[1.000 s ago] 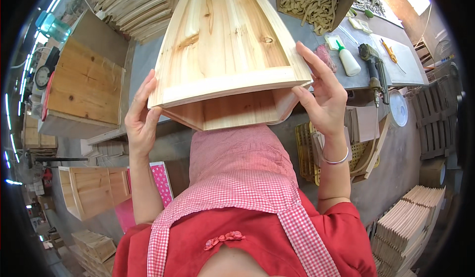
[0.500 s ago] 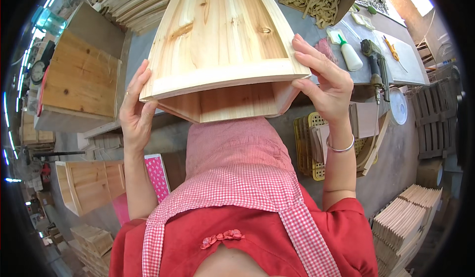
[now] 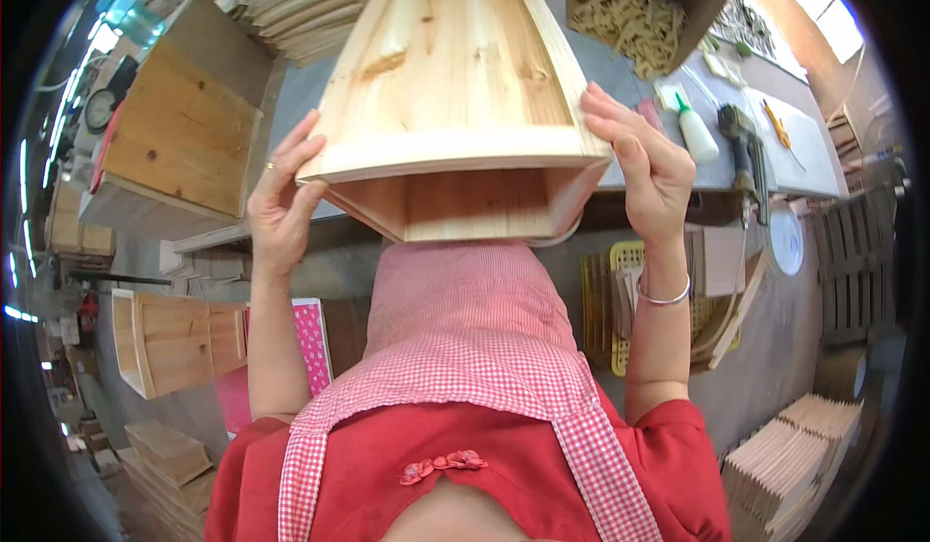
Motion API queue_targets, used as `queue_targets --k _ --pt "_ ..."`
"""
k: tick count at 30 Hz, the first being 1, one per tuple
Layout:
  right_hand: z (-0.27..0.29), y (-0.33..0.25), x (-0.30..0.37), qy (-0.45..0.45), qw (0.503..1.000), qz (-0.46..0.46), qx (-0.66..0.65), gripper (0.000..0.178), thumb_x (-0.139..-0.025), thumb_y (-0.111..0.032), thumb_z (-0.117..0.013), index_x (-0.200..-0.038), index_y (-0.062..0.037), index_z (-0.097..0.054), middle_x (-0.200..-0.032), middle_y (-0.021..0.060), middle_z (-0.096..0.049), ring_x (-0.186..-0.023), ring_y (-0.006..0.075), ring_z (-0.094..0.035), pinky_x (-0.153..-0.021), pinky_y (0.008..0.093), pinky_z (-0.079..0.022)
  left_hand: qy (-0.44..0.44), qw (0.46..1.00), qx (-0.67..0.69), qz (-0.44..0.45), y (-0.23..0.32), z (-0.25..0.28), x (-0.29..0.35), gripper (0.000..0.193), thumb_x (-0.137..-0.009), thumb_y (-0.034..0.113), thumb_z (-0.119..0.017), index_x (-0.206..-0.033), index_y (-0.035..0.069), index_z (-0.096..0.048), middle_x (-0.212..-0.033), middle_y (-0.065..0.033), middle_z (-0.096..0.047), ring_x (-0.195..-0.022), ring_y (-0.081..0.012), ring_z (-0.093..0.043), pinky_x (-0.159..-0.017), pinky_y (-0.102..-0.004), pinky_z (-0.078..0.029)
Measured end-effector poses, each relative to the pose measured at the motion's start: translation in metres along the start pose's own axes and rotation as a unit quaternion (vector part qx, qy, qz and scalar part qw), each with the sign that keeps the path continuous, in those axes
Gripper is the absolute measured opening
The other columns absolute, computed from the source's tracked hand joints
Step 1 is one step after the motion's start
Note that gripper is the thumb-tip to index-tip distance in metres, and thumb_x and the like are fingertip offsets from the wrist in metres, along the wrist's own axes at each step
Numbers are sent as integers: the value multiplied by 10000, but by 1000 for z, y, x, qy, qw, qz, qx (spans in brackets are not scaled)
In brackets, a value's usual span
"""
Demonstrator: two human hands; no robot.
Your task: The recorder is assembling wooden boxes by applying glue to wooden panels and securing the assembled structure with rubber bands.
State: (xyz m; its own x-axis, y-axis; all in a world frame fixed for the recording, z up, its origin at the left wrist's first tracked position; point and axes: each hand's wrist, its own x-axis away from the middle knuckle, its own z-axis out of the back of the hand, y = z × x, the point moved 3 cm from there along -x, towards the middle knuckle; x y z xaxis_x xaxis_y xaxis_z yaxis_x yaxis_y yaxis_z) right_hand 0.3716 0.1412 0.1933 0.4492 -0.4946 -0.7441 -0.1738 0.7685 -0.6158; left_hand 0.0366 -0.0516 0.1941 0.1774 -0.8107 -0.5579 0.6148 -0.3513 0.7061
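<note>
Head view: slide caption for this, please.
Left hand and right hand on opposite sides of a wooden box, white bottle to the right.

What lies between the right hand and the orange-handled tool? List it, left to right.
The head view shows a white, green-tipped squeeze bottle, then an air nail gun, between the right hand and the orange-handled tool.

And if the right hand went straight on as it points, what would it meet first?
The knotty wooden box: the right hand seems to touch its right edge, though depth is unclear.
</note>
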Motion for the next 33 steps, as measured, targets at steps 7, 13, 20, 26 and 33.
queue_targets --k 7,13,20,26,33 --pt "-28 -7 17 47 996 -41 -57 508 -856 -2 -670 -1335 101 -535 -1476 250 -452 -1376 326 -447 -1118 412 -391 38 987 135 81 2 -8 13 644 -928 24 -638 -1508 0 -360 -1590 -163 -317 -1455 -236 -326 -1173 -376 -288" --pt "-28 -5 26 73 994 -73 37 453 -921 -1 -575 -1362 93 -528 -1434 230 -519 -1361 319 -472 -1142 431 -352 23 990 128 51 2 -7 14 592 -902 -50 -639 -1460 18 -455 -1567 -157 -365 -1439 -241 -356 -1153 -359 -340" --pt "-19 -3 27 55 992 -58 97 433 -943 -39 -572 -1361 69 -539 -1430 220 -526 -1368 340 -466 -1156 452 -336 24 988 139 57 -1 0 9 526 -827 -28 -725 -1335 44 -607 -1439 -140 -542 -1330 -235 -510 -1091 -357 -435" --pt "-6 0 27 36 996 -66 50 419 -962 5 -534 -1372 90 -509 -1442 240 -501 -1369 320 -460 -1148 438 -366 -5 984 165 59 -1 -3 5 525 -819 -121 -679 -1322 13 -604 -1490 -179 -467 -1325 -241 -498 -1007 -349 -509" --pt "-4 1 23 51 994 -72 64 411 -930 -109 -621 -1292 86 -595 -1366 244 -573 -1360 374 -469 -1153 457 -332 6 988 139 60 0 -7 0 497 -828 -35 -709 -1310 59 -631 -1443 -122 -541 -1266 -203 -551 -909 -308 -555"
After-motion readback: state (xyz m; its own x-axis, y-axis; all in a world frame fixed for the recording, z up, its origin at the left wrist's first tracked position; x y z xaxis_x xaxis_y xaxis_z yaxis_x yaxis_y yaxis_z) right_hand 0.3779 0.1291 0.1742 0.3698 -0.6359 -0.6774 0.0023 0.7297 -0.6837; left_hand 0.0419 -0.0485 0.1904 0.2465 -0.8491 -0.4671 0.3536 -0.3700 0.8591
